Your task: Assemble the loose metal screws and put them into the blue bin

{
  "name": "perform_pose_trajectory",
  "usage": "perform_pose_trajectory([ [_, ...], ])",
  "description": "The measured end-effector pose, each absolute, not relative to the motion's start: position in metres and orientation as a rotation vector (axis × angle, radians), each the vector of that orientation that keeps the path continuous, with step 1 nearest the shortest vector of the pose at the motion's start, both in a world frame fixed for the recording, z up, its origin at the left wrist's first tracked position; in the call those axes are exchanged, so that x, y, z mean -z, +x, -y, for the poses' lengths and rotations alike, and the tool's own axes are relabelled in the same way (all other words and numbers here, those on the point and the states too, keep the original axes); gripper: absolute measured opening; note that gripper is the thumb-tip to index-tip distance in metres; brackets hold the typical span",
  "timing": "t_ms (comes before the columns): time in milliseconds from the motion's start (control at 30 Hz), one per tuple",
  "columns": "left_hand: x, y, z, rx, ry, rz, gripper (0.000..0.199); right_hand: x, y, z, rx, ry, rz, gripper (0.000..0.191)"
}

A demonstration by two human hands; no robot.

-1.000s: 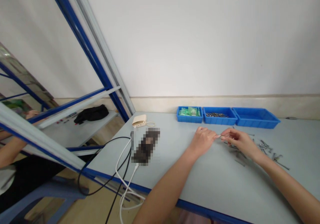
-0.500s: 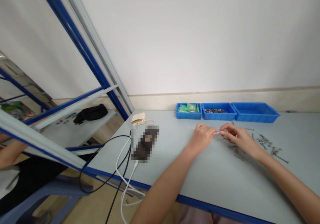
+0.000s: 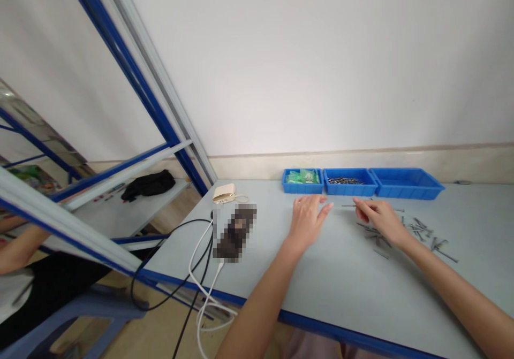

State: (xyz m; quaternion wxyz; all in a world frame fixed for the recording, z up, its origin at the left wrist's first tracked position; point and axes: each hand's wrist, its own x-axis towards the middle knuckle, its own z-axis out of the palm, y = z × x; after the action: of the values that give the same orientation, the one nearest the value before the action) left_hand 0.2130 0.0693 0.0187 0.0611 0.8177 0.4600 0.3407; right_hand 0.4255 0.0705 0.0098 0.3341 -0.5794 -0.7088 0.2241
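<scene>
Between the thumb and fingers of my right hand (image 3: 375, 217) is a thin metal rod (image 3: 347, 205), which points left over the table; its kind is too small to tell. My left hand (image 3: 307, 217) is apart from it, holding nothing, thumb and fingers spread above the tabletop. Under and to the right of my right hand lie several loose long metal pieces (image 3: 420, 229) that look like screws or bolts, partly hidden by the hand.
Along the wall stand three blue trays: one with green-and-clear packets (image 3: 302, 176), one with small metal pieces (image 3: 345, 181), one bare inside (image 3: 405, 180). At left are a cream device (image 3: 224, 192), a blurred dark object (image 3: 236, 236) and cables (image 3: 193, 262). Another person's arm (image 3: 22, 246) shows far left.
My hands were together at the fingertips and are now apart. My left hand has moved left and opened, and the rod now shows in my right hand.
</scene>
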Motion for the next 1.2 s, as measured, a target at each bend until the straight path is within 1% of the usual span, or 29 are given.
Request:
perform_pose_trajectory([
  [133, -0.040, 0.122, -0.060, -0.903, 2.348, -1.645, 0.037, -0.018, 0.424, -0.121, -0.614, -1.580, 1.772, 0.065],
  [200, -0.043, 0.070, -0.056, -0.922, 2.253, -1.840, 0.041, -0.024, 0.424, -0.150, -0.642, -1.630, 1.729, 0.062],
  [300, -0.037, 0.008, -0.052, -0.841, 2.174, -2.151, 0.042, -0.031, 0.423, -0.185, -0.684, -1.688, 1.662, 0.049],
  [333, -0.033, -0.005, -0.051, -0.799, 2.167, -2.181, 0.041, -0.033, 0.423, -0.192, -0.695, -1.700, 1.643, 0.046],
  [400, -0.025, -0.022, -0.051, -0.721, 2.186, -2.134, 0.040, -0.035, 0.425, -0.199, -0.715, -1.717, 1.615, 0.049],
  [533, -0.010, -0.028, -0.054, -0.628, 2.284, -1.961, 0.039, -0.036, 0.436, -0.183, -0.749, -1.672, 1.615, 0.073],
  [667, -0.003, -0.024, -0.062, -0.577, 2.350, -1.903, 0.039, -0.028, 0.460, -0.140, -0.828, -1.581, 1.665, 0.077],
  [800, -0.002, -0.022, -0.070, -0.535, 2.368, -1.915, 0.040, -0.011, 0.494, -0.095, -0.902, -1.598, 1.664, 0.071],
  [900, -0.003, -0.024, -0.072, -0.496, 2.392, -1.917, 0.042, 0.004, 0.523, -0.068, -0.885, -1.661, 1.647, 0.070],
  [967, -0.004, -0.026, -0.072, -0.509, 2.422, -1.916, 0.044, 0.012, 0.540, -0.052, -0.804, -1.737, 1.693, 0.066],
  [1067, -0.008, -0.025, -0.069, -0.623, 2.478, -1.920, 0.048, 0.017, 0.559, -0.028, -0.604, -1.863, 1.817, 0.052],
  [1200, -0.023, -0.002, -0.069, -0.788, 2.551, -1.856, 0.046, 0.014, 0.572, -0.004, -0.432, -1.857, 1.940, 0.039],
])
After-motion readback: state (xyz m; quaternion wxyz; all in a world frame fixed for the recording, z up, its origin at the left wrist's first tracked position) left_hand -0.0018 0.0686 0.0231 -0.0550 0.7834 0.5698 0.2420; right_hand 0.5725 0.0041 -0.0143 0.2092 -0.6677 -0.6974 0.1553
